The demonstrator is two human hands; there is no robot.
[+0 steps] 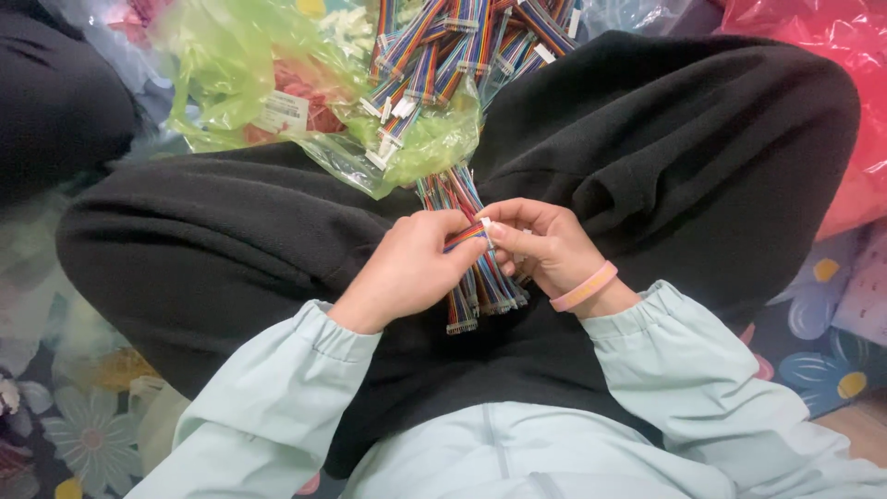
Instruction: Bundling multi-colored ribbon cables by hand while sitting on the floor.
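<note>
My left hand and my right hand meet over my lap, both gripping a bundle of short rainbow ribbon cables. The bundle runs from just above my fingers down to its connector ends below them. Between my two thumbs sits one cable's small white connector, pinched at the fingertips. A pink band circles my right wrist. I sit cross-legged in black trousers and pale mint sleeves.
A green plastic bag holding several more rainbow cables with white connectors lies beyond my knees. A red bag fills the top right. A floral mat lies underneath. Dark cloth is at the far left.
</note>
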